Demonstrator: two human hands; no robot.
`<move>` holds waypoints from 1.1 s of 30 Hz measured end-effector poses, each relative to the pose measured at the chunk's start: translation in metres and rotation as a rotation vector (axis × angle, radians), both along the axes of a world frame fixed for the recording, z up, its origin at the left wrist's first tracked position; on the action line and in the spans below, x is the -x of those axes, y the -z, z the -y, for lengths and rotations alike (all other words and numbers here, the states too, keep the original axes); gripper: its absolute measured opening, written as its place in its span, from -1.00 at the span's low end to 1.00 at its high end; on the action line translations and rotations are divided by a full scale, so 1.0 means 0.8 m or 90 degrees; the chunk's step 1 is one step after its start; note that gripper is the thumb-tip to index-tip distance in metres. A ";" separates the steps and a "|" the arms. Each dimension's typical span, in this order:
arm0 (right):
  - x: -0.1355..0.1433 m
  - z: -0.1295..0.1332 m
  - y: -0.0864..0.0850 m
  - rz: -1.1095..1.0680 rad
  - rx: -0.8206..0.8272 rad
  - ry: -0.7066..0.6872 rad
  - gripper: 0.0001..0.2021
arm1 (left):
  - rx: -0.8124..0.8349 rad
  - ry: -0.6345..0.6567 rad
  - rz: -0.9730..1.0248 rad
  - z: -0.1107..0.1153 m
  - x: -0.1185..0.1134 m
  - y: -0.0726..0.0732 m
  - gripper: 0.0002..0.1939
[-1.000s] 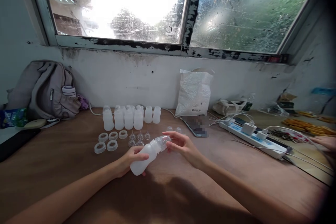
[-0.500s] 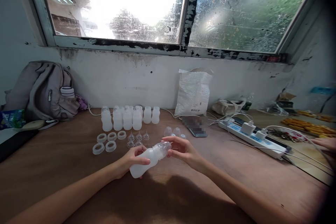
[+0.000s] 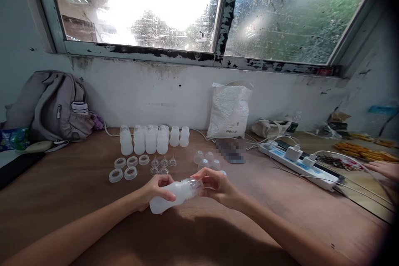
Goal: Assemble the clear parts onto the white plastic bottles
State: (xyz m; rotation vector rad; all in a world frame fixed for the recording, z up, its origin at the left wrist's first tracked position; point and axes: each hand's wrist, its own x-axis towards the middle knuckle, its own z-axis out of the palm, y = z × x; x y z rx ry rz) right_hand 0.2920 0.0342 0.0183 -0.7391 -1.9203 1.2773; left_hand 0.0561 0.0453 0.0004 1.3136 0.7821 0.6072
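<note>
The frosted white, waisted plastic bottle (image 3: 160,204) was held tilted above the bench (image 3: 264,183), its body clamped in the left hand (image 3: 152,192), its clear domed cap (image 3: 195,186) pinched by the right hand (image 3: 223,190). Through uneven pressure, the cap could have been skewed or the bottle let slip; the loose clear plastic domes (image 3: 203,164) just beyond could have been toppled by a stray knuckle.

Bright, grimy glass window (image 3: 140,12) with peeling black-and-grey frame (image 3: 140,53) sat above stained white wall (image 3: 162,87); brown flat-topped table (image 3: 77,183) below.
</note>
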 end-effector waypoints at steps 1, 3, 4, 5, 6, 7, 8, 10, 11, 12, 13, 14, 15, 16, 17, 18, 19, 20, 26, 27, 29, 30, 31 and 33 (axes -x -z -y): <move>0.001 0.001 0.002 0.002 -0.001 0.001 -0.74 | 0.003 0.002 -0.004 -0.001 0.000 0.000 -0.66; 0.002 0.003 0.004 0.009 -0.010 0.007 -0.74 | 0.005 -0.001 -0.006 -0.001 0.000 0.000 -0.66; 0.003 0.003 0.005 0.013 -0.018 0.009 -0.75 | 0.004 -0.003 -0.004 -0.002 0.000 0.001 -0.67; 0.003 0.004 0.006 0.018 -0.027 0.011 -0.76 | 0.003 -0.005 -0.002 -0.002 0.000 0.001 -0.67; 0.003 0.004 0.006 0.021 -0.037 0.012 -0.76 | 0.003 -0.007 0.000 -0.002 0.000 0.002 -0.67; 0.004 0.004 0.006 0.023 -0.047 0.014 -0.76 | 0.002 -0.008 0.003 -0.002 0.000 0.002 -0.67; 0.004 0.005 0.006 0.026 -0.057 0.015 -0.77 | 0.000 -0.008 0.006 -0.001 0.000 0.003 -0.67; 0.005 0.005 0.006 0.032 -0.067 0.019 -0.77 | -0.007 -0.010 0.009 0.000 0.000 0.003 -0.66; 0.005 0.006 0.005 0.037 -0.070 0.021 -0.77 | -0.013 -0.012 0.011 0.000 0.000 0.003 -0.67; 0.006 0.006 0.005 0.042 -0.075 0.023 -0.78 | -0.017 -0.012 0.012 0.001 0.000 0.002 -0.67; 0.006 0.007 0.004 0.047 -0.085 0.024 -0.78 | -0.019 -0.012 0.011 0.002 0.001 0.001 -0.67; 0.007 0.009 0.004 0.055 -0.100 0.028 -0.79 | -0.018 -0.009 0.011 0.002 0.001 0.001 -0.67; 0.008 0.011 0.003 0.065 -0.122 0.035 -0.80 | -0.016 -0.006 0.011 0.003 0.001 0.000 -0.67; 0.009 0.014 0.001 0.079 -0.149 0.043 -0.82 | -0.013 -0.002 0.012 0.003 0.002 -0.001 -0.67; 0.011 0.017 -0.001 0.096 -0.180 0.051 -0.83 | -0.011 0.002 0.015 0.004 0.002 -0.001 -0.66; 0.012 0.020 -0.003 0.114 -0.214 0.058 -0.84 | -0.012 0.004 0.021 0.004 0.003 -0.002 -0.66; 0.014 0.023 -0.006 0.131 -0.248 0.062 -0.84 | -0.014 0.006 0.028 0.005 0.004 -0.001 -0.65; 0.015 0.026 -0.010 0.146 -0.279 0.063 -0.83 | -0.017 0.007 0.037 0.005 0.005 -0.001 -0.64; 0.017 0.026 -0.030 0.198 -0.325 0.035 -0.78 | -0.082 0.001 0.067 0.008 0.005 0.003 -0.62; 0.017 0.023 -0.034 0.205 -0.323 0.033 -0.77 | -0.099 -0.005 0.073 0.009 0.004 0.003 -0.61; 0.020 0.016 -0.042 0.221 -0.336 0.044 -0.73 | -0.127 -0.018 0.084 0.010 0.001 0.002 -0.59; 0.023 0.013 -0.048 0.229 -0.348 0.056 -0.70 | -0.142 -0.027 0.084 0.010 0.000 0.002 -0.58; 0.029 0.011 -0.055 0.234 -0.363 0.062 -0.67 | -0.156 -0.038 0.077 0.011 -0.002 0.002 -0.56; 0.044 0.009 -0.070 0.235 -0.386 0.050 -0.67 | -0.186 -0.051 0.043 0.011 -0.004 0.003 -0.56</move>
